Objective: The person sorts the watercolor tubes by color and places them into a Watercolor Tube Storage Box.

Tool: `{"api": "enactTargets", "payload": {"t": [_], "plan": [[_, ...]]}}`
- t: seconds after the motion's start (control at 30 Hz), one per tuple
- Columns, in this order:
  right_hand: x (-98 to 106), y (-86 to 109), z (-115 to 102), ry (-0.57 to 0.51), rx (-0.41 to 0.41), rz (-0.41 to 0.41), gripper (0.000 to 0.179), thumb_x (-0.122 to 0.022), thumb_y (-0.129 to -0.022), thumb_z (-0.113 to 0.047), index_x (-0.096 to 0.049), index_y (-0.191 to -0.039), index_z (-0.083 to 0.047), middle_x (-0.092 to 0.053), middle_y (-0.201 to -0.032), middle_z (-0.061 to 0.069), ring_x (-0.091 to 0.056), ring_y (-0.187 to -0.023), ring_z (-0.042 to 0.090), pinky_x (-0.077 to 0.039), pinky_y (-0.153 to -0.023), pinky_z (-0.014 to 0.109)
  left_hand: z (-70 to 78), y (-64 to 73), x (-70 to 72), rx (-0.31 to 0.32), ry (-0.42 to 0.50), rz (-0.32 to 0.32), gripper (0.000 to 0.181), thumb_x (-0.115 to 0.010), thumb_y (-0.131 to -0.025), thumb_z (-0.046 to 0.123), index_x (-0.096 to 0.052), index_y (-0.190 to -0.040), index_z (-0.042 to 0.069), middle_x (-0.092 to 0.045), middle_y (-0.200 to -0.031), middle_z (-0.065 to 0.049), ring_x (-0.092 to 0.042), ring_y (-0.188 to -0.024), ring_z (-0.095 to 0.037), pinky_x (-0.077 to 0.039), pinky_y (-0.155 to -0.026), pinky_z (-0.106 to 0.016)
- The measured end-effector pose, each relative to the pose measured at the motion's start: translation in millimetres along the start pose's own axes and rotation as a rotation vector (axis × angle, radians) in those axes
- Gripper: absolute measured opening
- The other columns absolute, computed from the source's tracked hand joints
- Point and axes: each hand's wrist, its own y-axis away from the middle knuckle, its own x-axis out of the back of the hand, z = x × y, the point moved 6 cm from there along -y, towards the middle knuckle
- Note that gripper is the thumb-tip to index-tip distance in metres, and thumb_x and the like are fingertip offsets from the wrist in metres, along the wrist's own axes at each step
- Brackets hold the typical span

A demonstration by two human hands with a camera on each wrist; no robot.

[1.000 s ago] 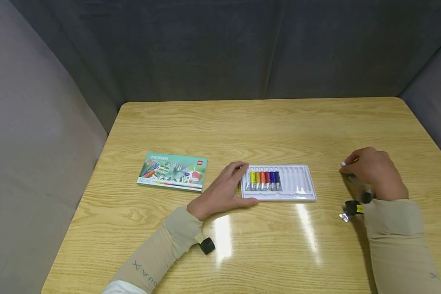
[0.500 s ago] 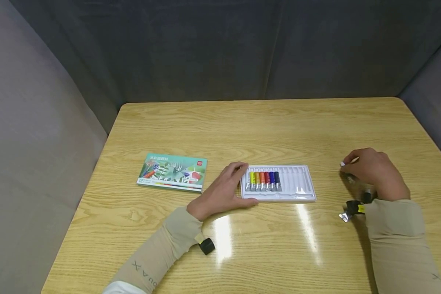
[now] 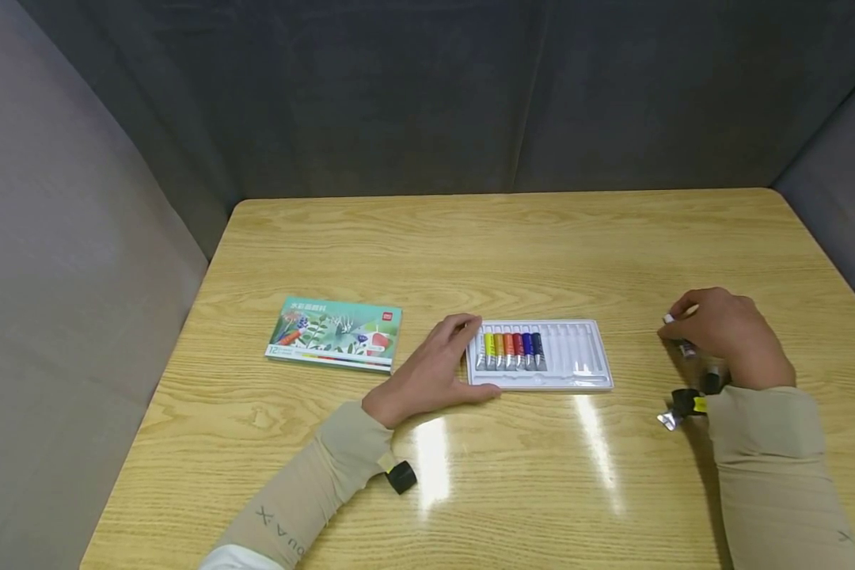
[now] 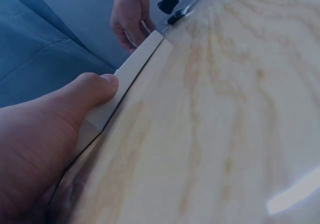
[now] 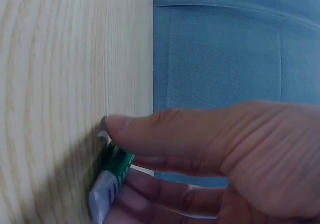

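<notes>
My left hand holds the left end of a white plastic tray, thumb along its front edge and fingers at the back. Paint tubes fill the tray's left slots in a row, from yellow through red to dark blue; its right slots are bare. To the right of the tray, my right hand pinches a paint tube between thumb and fingers, low over the table. Green shows on this tube in the right wrist view, with a pale crimped end; its white cap sticks out past the fingertips in the head view.
A flat green paint box with a plant picture lies left of the tray. The silver end of another tube shows below the right wrist's black camera. Dark cloth hangs behind the wooden table.
My right hand has shifted slightly to the right with the tube, whose cap has moved right too. More of a tube shows beneath that hand. My left hand and the tray stay put.
</notes>
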Motion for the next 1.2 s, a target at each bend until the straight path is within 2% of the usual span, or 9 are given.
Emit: {"api": "enactTargets", "payload": {"t": [0.17,0.4,0.53,0.63,0.73,0.97,1.2], "plan": [[-2,-3.1,-2,0.023,0.025,-0.003,0.045,-0.07,-0.094,-0.025,-0.064,-0.124,0.007,-0.063,-0.125,0.036,-0.06,-0.1,0.048,-0.051,-0.066,0.042,-0.1,0.0,0.0,0.001,0.005,0.001,0.107,-0.079,-0.084,0.06,-0.028,-0.164,0.009,-0.032,-0.164,-0.005,-0.038,-0.149,-0.021,-0.039,-0.124,-0.039],[-2,-6.6,-15,0.02,0.096,0.04,0.038,-0.07,-0.094,-0.026,-0.067,-0.117,0.004,-0.072,-0.112,0.03,-0.067,-0.089,0.036,-0.045,-0.065,0.031,-0.6,0.0,-0.5,0.006,0.008,-0.004,0.108,-0.079,-0.084,0.06,-0.027,-0.164,0.009,-0.031,-0.164,-0.005,-0.038,-0.149,-0.021,-0.039,-0.124,-0.039],[-3,-5.4,-26,0.009,0.113,0.05,0.038,-0.069,-0.095,-0.025,-0.067,-0.118,0.005,-0.072,-0.111,0.031,-0.069,-0.089,0.038,-0.049,-0.068,0.038,0.0,-0.1,-0.2,0.009,0.005,-0.008,0.108,-0.078,-0.085,0.061,-0.027,-0.165,0.01,-0.031,-0.165,-0.005,-0.038,-0.15,-0.021,-0.039,-0.124,-0.039],[-5,-4.8,-35,0.009,0.133,0.063,0.038,-0.067,-0.096,-0.024,-0.066,-0.119,0.006,-0.072,-0.111,0.032,-0.07,-0.092,0.04,-0.053,-0.074,0.048,0.4,-0.1,-0.1,0.011,0.007,-0.01,0.108,-0.078,-0.084,0.06,-0.027,-0.165,0.01,-0.031,-0.165,-0.005,-0.038,-0.15,-0.021,-0.039,-0.124,-0.039],[-8,-4.8,-45,-0.005,0.154,0.069,0.038,-0.065,-0.098,-0.024,-0.066,-0.121,0.006,-0.073,-0.11,0.03,-0.07,-0.092,0.039,-0.053,-0.079,0.052,0.2,-0.3,-0.4,0.012,0.004,-0.009,0.108,-0.078,-0.084,0.06,-0.027,-0.165,0.01,-0.032,-0.164,-0.005,-0.038,-0.15,-0.021,-0.039,-0.124,-0.039],[-12,2.3,-73,-0.013,0.203,0.064,0.041,-0.061,-0.101,-0.025,-0.063,-0.128,0.005,-0.073,-0.112,0.027,-0.07,-0.092,0.034,-0.054,-0.08,0.05,0.7,-0.9,-0.2,0.006,-0.003,-0.004,0.108,-0.078,-0.084,0.06,-0.027,-0.164,0.009,-0.032,-0.164,-0.006,-0.039,-0.149,-0.021,-0.039,-0.123,-0.039],[-18,12.7,-107,-0.007,0.271,0.107,0.038,-0.064,-0.101,-0.021,-0.065,-0.129,0.004,-0.072,-0.112,0.025,-0.067,-0.093,0.032,-0.054,-0.077,0.048,1.4,-0.5,0.4,0.008,0.0,-0.004,0.107,-0.079,-0.084,0.059,-0.028,-0.164,0.01,-0.032,-0.163,-0.006,-0.04,-0.148,-0.022,-0.04,-0.123,-0.039]]}}
